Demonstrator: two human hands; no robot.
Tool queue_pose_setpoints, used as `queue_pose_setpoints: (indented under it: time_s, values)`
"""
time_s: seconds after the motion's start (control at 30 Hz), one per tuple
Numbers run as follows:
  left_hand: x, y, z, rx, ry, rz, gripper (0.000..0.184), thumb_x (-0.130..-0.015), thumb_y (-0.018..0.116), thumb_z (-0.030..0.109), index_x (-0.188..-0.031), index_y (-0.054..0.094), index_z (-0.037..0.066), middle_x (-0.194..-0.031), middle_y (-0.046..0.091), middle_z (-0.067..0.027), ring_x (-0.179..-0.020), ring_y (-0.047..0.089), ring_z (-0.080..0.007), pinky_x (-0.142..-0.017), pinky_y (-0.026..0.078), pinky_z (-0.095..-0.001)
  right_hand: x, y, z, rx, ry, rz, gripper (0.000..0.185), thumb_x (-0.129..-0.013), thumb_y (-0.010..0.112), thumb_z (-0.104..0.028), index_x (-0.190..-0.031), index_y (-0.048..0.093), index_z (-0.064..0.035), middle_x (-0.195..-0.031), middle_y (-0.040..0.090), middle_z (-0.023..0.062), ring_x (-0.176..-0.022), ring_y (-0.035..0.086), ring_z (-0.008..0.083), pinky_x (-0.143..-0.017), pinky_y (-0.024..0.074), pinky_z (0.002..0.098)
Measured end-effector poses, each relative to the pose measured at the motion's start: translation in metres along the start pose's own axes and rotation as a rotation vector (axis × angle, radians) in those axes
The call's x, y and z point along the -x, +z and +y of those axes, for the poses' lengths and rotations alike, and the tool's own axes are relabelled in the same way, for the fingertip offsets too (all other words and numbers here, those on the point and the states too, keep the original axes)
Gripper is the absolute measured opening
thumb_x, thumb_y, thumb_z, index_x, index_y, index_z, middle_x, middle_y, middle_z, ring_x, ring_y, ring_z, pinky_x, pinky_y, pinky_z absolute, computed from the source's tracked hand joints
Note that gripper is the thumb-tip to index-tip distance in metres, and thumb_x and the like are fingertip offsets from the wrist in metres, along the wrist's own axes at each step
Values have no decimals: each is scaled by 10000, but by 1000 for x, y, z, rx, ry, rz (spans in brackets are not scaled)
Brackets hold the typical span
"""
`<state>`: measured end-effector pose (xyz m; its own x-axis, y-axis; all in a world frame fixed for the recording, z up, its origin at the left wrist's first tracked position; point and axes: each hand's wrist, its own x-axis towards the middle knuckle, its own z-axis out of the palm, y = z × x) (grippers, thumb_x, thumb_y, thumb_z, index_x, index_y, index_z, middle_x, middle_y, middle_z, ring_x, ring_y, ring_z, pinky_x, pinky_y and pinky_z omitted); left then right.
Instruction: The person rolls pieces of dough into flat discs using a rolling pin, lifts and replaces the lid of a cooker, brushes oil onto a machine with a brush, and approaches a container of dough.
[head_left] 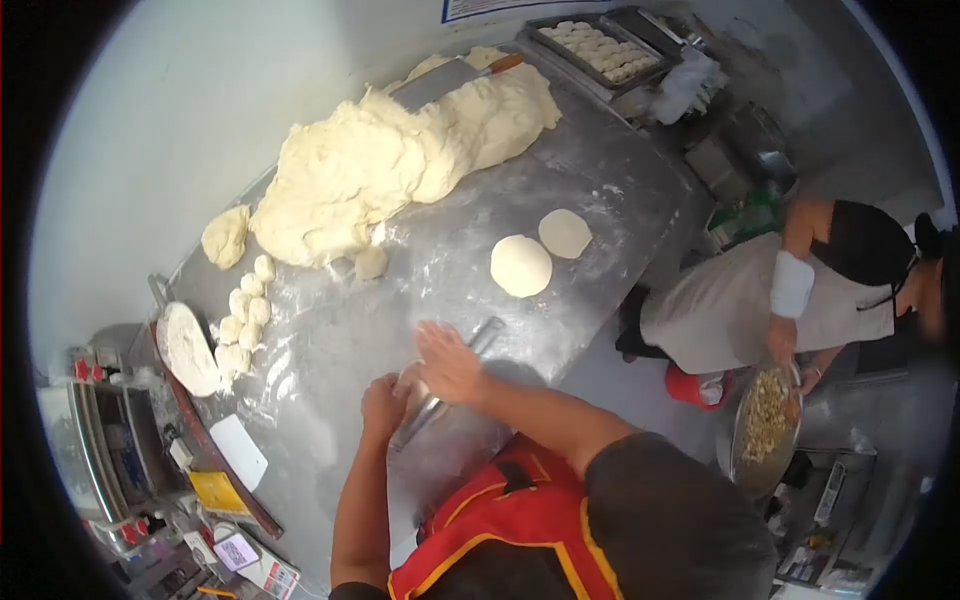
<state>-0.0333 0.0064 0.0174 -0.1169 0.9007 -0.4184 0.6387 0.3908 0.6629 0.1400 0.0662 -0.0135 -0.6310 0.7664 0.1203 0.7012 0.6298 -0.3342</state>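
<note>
Rolling pin (424,415): The metal shaft is lying under the right-hand grip (450,362) and just to the right of the left-hand grip (384,405).
Long axis: It is running obliquely, from a near end close to the left-hand grip to a far end projecting beyond and to the right of the right-hand grip.
Nearer hand: The right is crossing over the shaft; the left is sitting beside its near half, contact uncertain.
Right-hand state: The palm is facing down, with fingers extending nearly straight and not wrapping the shaft.
Left-hand state: The fingers are curling; whether they are holding anything cannot be told.
Dough discs (521,266): Two are lying side by side on the counter (330,330), beyond and to the right of both grips.
Dough balls (239,303): A cluster is resting beyond and to the left of the left-hand grip.
Dough mass (350,165): It is spreading well beyond both grips.
Co-worker (740,300): This person is holding a bowl (757,483), well to the right of both grips.
</note>
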Motion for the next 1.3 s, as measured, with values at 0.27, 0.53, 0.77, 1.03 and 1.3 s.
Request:
queue_pose_setpoints:
  time_s: [0.27,0.53,0.77,1.03,1.3]
  values:
    - [2,-2,-4,-138,25,193,299,-865,598,309,-949,696,40,-908,685,-199,-880,654,-390,-770,503,-466,32,-43,-1,-62,-67,-197,600,-929,507,-362,-1328,439,81,-1413,421,247,-1337,374,358,-1126,252,482]
    - [-6,-10,-3,-177,52,52,391,-907,515,369,-953,679,17,-918,665,-242,-880,627,-427,-784,475,-512,-46,28,-4,-60,-15,193,499,-939,514,-317,-1254,518,71,-1328,506,226,-1281,430,346,-1103,284,489]
    - [14,-15,-23,-64,-94,198,306,-872,588,352,-961,694,79,-973,683,-173,-954,636,-375,-827,491,-469,55,-19,0,-94,-140,-107,568,-816,646,-272,-1270,523,46,-1321,519,246,-1310,432,351,-1084,316,507]
    - [14,-18,-5,-136,9,16,246,-869,600,291,-987,691,95,-958,685,-164,-939,637,-353,-803,495,-476,-64,-2,-21,30,-100,6,561,-891,548,-287,-1322,462,61,-1349,495,210,-1288,432,338,-1104,287,496]
    - [43,-2,-48,109,-74,283,231,-869,588,277,-921,692,77,-903,685,-174,-872,653,-354,-761,501,-488,77,-38,0,-39,-251,-116,524,-893,550,-252,-1315,465,46,-1373,460,237,-1319,403,358,-1113,245,530]
